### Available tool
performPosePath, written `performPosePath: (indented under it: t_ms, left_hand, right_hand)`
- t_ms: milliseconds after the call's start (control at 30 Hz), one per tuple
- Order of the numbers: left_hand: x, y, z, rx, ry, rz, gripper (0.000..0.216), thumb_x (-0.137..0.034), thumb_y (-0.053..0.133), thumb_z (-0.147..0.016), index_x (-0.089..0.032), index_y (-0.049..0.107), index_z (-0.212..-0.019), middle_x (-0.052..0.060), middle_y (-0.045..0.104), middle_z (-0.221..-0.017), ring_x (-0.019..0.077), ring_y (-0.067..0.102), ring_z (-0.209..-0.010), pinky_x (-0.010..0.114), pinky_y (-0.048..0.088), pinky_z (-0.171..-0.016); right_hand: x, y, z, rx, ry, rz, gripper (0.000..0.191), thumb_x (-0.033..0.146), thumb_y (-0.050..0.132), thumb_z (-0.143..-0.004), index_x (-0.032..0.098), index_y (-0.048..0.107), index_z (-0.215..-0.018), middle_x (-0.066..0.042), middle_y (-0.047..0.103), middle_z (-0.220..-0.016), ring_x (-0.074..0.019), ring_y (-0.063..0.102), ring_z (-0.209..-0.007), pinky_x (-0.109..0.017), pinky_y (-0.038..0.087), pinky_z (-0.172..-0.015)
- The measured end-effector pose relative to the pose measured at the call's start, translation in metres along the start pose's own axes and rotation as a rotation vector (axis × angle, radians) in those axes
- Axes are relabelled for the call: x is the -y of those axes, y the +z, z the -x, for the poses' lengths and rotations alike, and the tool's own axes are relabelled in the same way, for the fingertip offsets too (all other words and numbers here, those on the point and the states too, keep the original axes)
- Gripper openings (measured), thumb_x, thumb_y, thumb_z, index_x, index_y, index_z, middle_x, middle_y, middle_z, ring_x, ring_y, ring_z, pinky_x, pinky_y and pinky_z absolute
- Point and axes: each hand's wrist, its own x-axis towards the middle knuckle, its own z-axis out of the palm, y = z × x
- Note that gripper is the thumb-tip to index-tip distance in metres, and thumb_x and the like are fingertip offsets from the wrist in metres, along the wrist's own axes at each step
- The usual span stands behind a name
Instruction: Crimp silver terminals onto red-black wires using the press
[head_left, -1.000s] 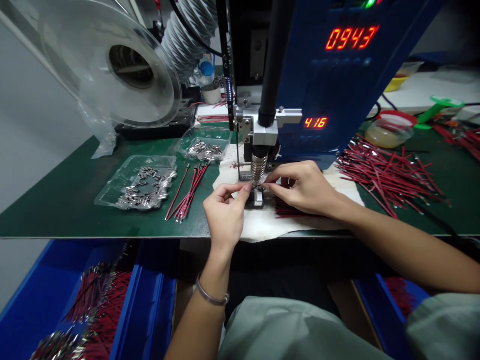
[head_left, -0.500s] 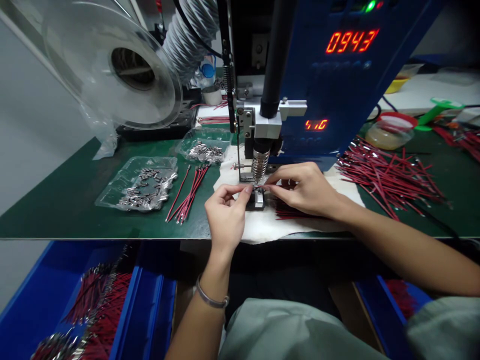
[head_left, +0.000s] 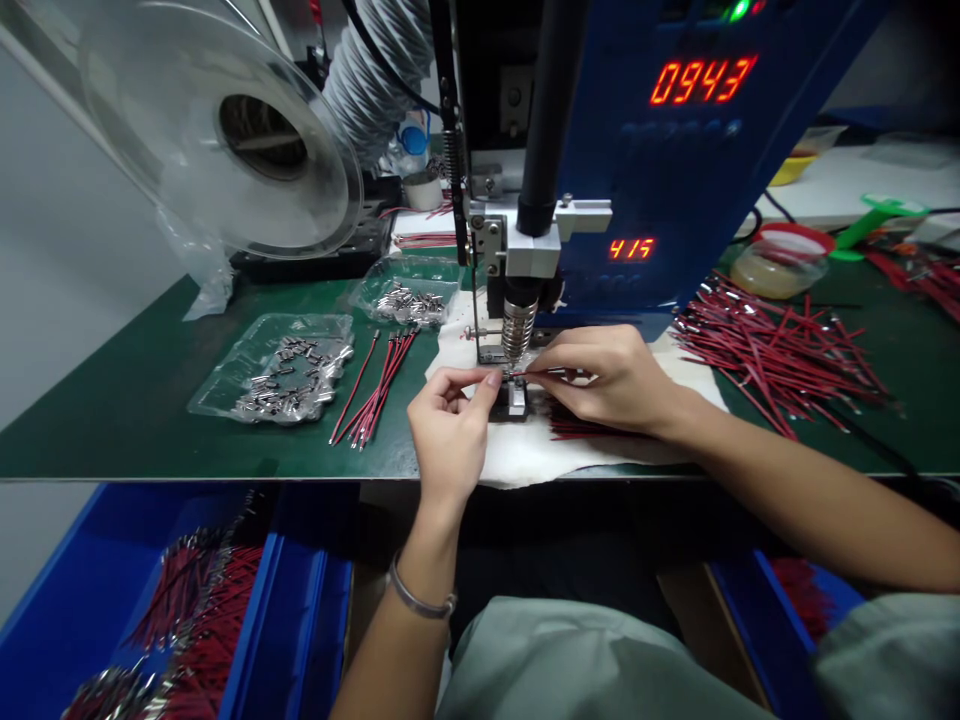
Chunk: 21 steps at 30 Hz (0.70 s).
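Pinching a thin red wire (head_left: 551, 373) between thumb and forefinger, the right hand (head_left: 607, 380) lays it across a small dark block (head_left: 516, 402) at its fingertips. The left hand (head_left: 450, 430) meets it there, fingers pressed together on the wire's end; anything else they grip is too small to tell. Just above both sets of fingertips hangs the machine's coiled tip (head_left: 519, 333). This looks like the seating step, and the next move calls for a steady, level hold. A white cloth (head_left: 525, 455) lies under both hands, a pile of wires (head_left: 780, 350) beyond the right wrist, bags of metal pieces (head_left: 289, 375) out past the left hand
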Motion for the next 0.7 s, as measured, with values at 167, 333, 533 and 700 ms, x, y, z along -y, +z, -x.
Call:
performPosePath:
  t_ms: [167, 333, 533, 700]
  left_hand:
    - [-0.0027, -0.0017, 0.0005, 0.003, -0.023, -0.033, 0.018, -0.030, 0.073, -0.073, -0.014, 0.070, -0.078, 0.006, 0.068, -0.076, 0.0131, 0.059, -0.066, 0.021, 0.043, -0.057]
    - [-0.0035, -0.0044, -0.0019, 0.005, -0.050, -0.094, 0.021, -0.034, 0.075, -0.069, -0.014, 0.072, -0.076, 0.004, 0.064, -0.066, 0.0111, 0.053, -0.055, 0.021, 0.037, -0.049]
    - [-0.0014, -0.0081, -0.0015, 0.019, -0.101, -0.121, 0.023, -0.037, 0.074, -0.070, -0.015, 0.073, -0.077, 0.000, 0.054, -0.053, 0.0061, 0.034, -0.041, 0.021, 0.024, -0.039]
    - [-0.0006, -0.0091, 0.0011, 0.010, -0.100, -0.146, 0.024, -0.038, 0.074, -0.070, -0.016, 0.074, -0.079, 0.000, 0.053, -0.052, 0.0065, 0.035, -0.042, 0.021, 0.026, -0.039]
  right_hand:
    - [-0.0019, -0.0022, 0.0008, 0.037, -0.015, -0.018, 0.012, 0.023, 0.059, -0.085, 0.017, 0.069, -0.087, -0.004, 0.066, -0.074, -0.0131, 0.059, -0.064, -0.024, 0.041, -0.058]
    - [-0.0020, -0.0039, -0.0003, 0.080, -0.045, -0.034, 0.014, 0.023, 0.057, -0.087, 0.017, 0.070, -0.089, -0.003, 0.066, -0.073, -0.0120, 0.057, -0.063, -0.023, 0.039, -0.058]
    - [-0.0013, -0.0049, -0.0008, 0.122, -0.005, -0.017, 0.016, 0.022, 0.056, -0.087, 0.015, 0.070, -0.092, -0.003, 0.065, -0.071, -0.0117, 0.055, -0.060, -0.023, 0.038, -0.057]
    - [-0.0027, -0.0051, -0.0009, 0.165, -0.012, -0.048, 0.017, 0.020, 0.054, -0.088, 0.016, 0.069, -0.095, -0.005, 0.067, -0.080, -0.0125, 0.057, -0.066, -0.023, 0.040, -0.062]
